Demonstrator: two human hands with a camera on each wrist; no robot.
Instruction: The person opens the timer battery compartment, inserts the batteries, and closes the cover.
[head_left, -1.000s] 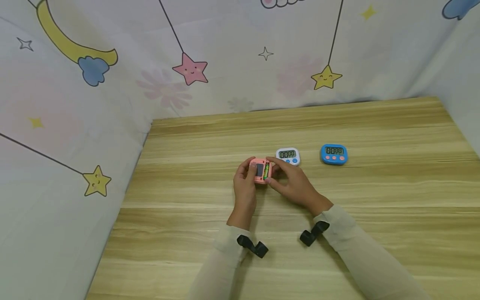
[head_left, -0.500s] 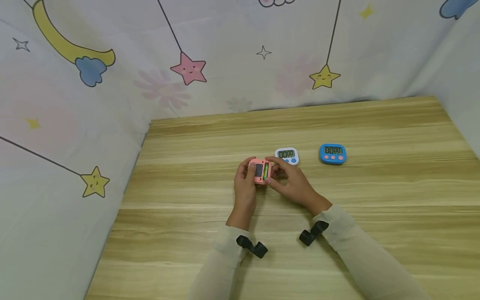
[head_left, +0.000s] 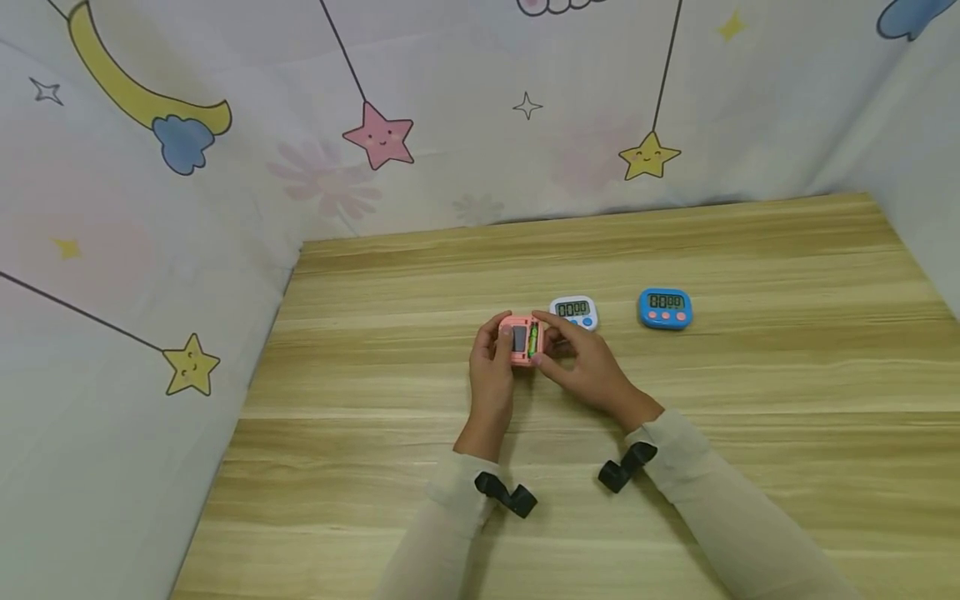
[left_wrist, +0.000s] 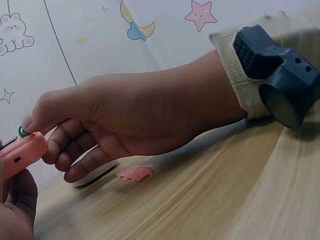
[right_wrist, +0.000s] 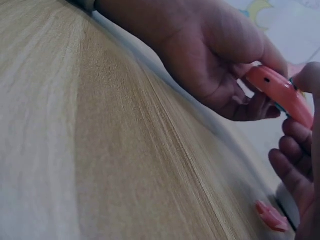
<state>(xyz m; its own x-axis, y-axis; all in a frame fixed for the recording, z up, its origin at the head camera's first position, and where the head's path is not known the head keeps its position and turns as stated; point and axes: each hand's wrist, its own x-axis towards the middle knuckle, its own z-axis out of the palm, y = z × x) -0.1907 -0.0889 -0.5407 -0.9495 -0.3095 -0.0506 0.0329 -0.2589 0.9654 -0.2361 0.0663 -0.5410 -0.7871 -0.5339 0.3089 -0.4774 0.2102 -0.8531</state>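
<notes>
A pink timer (head_left: 519,360) is held above the table with its back facing up. Its battery slot lies uncovered, and a green battery (head_left: 533,340) sits in it. My left hand (head_left: 491,383) grips the timer's left side, thumb on the back. At the right edge, my right hand (head_left: 596,371) pinches it near the slot's two ends. In the left wrist view the right thumb touches the timer close to a green round end. A small pink battery cover (left_wrist: 135,173) lies on the table below the right hand; the head view hides it.
A white timer (head_left: 574,310) lies just behind the right hand, partly covered by its fingers. Farther right is a blue timer (head_left: 665,309). The wooden table (head_left: 360,350) meets a patterned cloth (head_left: 465,167) at the back and left.
Both hands keep nearly the same place and hold. The pink timer has tilted very slightly, and its grey back panel looks lighter.
</notes>
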